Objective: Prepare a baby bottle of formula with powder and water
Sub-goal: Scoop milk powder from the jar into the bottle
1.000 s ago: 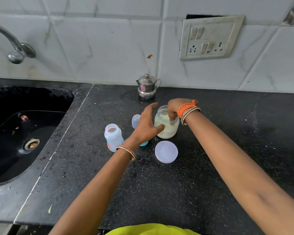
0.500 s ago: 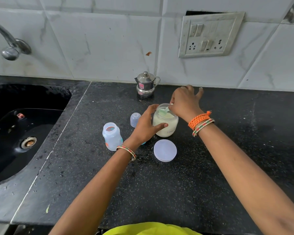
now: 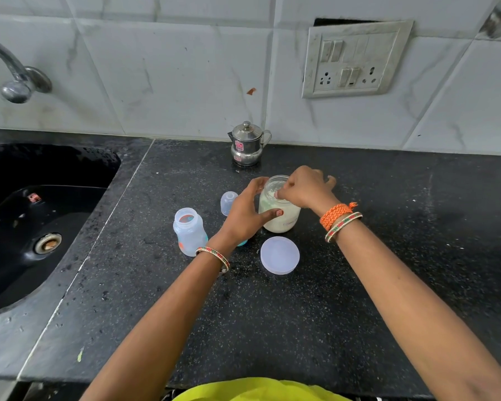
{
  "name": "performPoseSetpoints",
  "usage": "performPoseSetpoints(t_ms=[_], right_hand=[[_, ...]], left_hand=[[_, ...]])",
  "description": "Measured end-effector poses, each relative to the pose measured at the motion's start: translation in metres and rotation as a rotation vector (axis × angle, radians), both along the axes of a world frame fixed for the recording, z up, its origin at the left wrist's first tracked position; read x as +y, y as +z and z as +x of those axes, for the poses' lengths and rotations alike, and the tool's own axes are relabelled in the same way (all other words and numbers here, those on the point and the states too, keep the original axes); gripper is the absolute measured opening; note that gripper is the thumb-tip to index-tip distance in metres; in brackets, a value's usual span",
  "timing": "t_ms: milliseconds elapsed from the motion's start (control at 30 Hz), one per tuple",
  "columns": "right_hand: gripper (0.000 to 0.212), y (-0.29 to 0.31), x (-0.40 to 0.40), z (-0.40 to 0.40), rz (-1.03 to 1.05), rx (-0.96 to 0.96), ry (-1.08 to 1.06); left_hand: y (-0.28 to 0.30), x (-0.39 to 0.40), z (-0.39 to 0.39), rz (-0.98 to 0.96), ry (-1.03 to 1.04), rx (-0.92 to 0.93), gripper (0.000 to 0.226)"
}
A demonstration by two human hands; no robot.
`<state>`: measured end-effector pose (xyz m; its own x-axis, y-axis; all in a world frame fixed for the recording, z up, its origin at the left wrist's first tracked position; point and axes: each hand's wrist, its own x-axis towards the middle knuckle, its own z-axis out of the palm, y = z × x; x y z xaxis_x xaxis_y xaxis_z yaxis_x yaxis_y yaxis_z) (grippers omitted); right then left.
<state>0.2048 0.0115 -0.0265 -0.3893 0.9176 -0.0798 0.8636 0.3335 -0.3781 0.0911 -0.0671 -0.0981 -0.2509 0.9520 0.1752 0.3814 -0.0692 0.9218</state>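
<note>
Left hand [image 3: 245, 218] grips the open powder jar [image 3: 278, 211] on the black counter [image 3: 272, 328]; right hand [image 3: 304, 188] dips inside, fingers pinched — around what, unclear. Open baby bottle [image 3: 189, 231] stands nearby — powder may spill crossing over.

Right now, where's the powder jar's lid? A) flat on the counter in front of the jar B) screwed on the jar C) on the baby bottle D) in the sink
A: the lid lies flat on the counter just in front of the open powder jar, which the left hand steadies while the right hand reaches into its mouth.
</note>
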Motion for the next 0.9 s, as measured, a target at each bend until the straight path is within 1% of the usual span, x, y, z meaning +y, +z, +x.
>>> performPoseSetpoints(t_ms=[133,200,367,500,633,733,833,900], right_hand=[[0.023,0.005,0.011,0.011,-0.193,0.181,-0.063],[0.025,0.01,0.015,0.018,-0.242,0.275,-0.091],[0.023,0.02,0.013,0.035,-0.279,0.412,-0.15],[0.022,0.016,0.014,0.042,-0.257,0.466,-0.174],[0.031,0.01,0.017,0.044,-0.223,0.486,-0.199],[0.021,0.005,0.015,0.045,-0.163,0.414,-0.19],[0.012,0.002,0.008,0.047,0.021,0.28,-0.184],[0.01,0.0,0.002,0.048,0.12,0.252,-0.166]], left_hand=[[0.001,0.0,-0.001,-0.008,0.009,0.025,0.068],[0.0,-0.001,-0.001,-0.013,0.013,0.04,0.067],[0.002,-0.002,0.0,-0.009,0.015,0.062,0.066],[0.002,-0.003,0.0,-0.013,0.021,0.081,0.066],[0.003,-0.003,-0.001,-0.026,0.019,0.092,0.067],[0.004,-0.003,-0.001,-0.034,0.027,0.104,0.068],[0.002,-0.004,0.0,-0.032,0.036,0.114,0.068],[0.002,-0.004,0.0,-0.038,0.042,0.116,0.069]])
